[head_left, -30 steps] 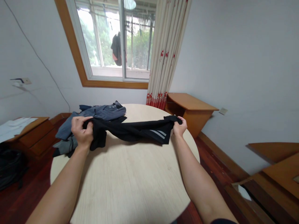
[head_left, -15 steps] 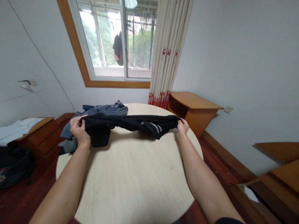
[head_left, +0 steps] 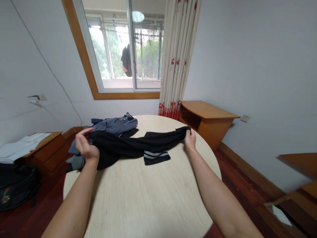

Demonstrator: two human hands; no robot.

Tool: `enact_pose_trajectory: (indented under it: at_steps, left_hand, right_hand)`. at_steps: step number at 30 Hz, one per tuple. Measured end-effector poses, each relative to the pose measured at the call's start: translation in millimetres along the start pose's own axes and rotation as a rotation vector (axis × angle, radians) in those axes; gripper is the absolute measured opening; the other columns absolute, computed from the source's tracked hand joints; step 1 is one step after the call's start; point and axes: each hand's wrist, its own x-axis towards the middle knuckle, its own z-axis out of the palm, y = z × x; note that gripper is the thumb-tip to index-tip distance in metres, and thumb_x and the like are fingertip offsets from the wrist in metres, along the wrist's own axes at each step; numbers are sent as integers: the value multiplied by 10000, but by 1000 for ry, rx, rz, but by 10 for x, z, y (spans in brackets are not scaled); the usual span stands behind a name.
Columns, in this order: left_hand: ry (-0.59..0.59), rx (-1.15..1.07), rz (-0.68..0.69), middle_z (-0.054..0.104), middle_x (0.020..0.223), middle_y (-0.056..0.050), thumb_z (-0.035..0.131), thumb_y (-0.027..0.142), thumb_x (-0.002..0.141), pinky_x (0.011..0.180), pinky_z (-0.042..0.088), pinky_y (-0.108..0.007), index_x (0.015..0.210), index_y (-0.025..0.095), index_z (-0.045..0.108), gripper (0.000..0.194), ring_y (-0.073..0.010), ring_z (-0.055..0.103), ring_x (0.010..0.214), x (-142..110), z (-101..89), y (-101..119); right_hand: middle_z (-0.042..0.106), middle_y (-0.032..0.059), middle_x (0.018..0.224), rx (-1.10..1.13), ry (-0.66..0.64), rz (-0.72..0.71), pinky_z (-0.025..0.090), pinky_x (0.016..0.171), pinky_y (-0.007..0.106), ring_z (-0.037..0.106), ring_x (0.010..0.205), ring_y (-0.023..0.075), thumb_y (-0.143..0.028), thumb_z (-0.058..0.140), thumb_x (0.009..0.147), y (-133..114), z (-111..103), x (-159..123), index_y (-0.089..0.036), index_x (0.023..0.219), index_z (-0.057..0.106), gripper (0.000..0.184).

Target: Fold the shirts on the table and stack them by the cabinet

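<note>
A black garment point(head_left: 133, 145) is stretched sideways between my hands, low over the round table point(head_left: 148, 195). Two grey stripes cross a sleeve-like end that hangs down from its middle onto the tabletop. My left hand point(head_left: 86, 145) has the garment's left end between thumb and fingers, the fingers partly straightened. My right hand point(head_left: 190, 138) pinches the bunched right end. Behind my left hand lies a pile of grey-blue clothes point(head_left: 114, 125) with metal eyelets on one piece; the black garment hides part of the pile.
A wooden desk point(head_left: 210, 110) stands past the table at the right, by a curtain point(head_left: 173, 62). To the left are a low cabinet point(head_left: 52, 148) with papers on top and a black backpack point(head_left: 17, 185). An open drawer point(head_left: 284, 211) is at the lower right.
The black garment has come down from a taut stretch and now sags toward the tabletop. Its striped end has swung left and flattened. My left hand's fingers have loosened a little.
</note>
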Motion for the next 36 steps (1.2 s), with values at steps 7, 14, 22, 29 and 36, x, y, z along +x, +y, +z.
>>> enact_pose_trajectory:
  at_steps: [7, 14, 22, 29, 36]
  left_hand:
    - [-867, 285, -167, 742, 1081, -96, 481, 529, 928, 985, 495, -404, 1033, 182, 704, 426, -250, 672, 1061, -345, 148, 19]
    - [-1479, 789, -134, 393, 1555, -238, 704, 634, 709, 1112, 340, -572, 1508, 150, 390, 985, -416, 371, 1432, -750, 217, -160]
    - [-1459, 704, -3, 653, 1292, -164, 676, 479, 800, 989, 466, -469, 1372, 203, 570, 643, -365, 585, 1217, -796, 273, -50]
    - [-1511, 339, 125, 705, 1118, -97, 633, 260, 823, 910, 510, -393, 1199, 230, 700, 382, -286, 650, 1045, -1047, 398, 229]
    - [-963, 355, 353, 635, 987, -68, 489, 17, 701, 834, 512, -351, 1112, 249, 754, 541, -221, 595, 938, -239, 239, 645]
  right_hand:
    - [599, 158, 1330, -104, -234, -67, 357, 1117, 464, 538, 1256, 290, -669, 549, 845, -173, 97, -197, -175, 1268, 615, 654]
    - [535, 175, 1422, -342, -641, -128, 376, 1110, 520, 498, 1324, 352, -511, 871, 583, -95, 145, -401, -205, 1460, 472, 1011]
    - [617, 171, 1336, -508, -718, -195, 434, 1032, 523, 561, 1241, 373, -384, 880, 591, -249, 224, -465, -201, 1417, 519, 920]
    - [723, 38, 910, -578, -914, -233, 489, 754, 347, 665, 845, 267, -163, 753, 607, -654, 280, -813, -250, 1088, 668, 496]
    - [703, 13, 876, -455, -834, -361, 475, 702, 304, 628, 784, 225, -168, 647, 599, -1417, 233, -716, -237, 966, 655, 373]
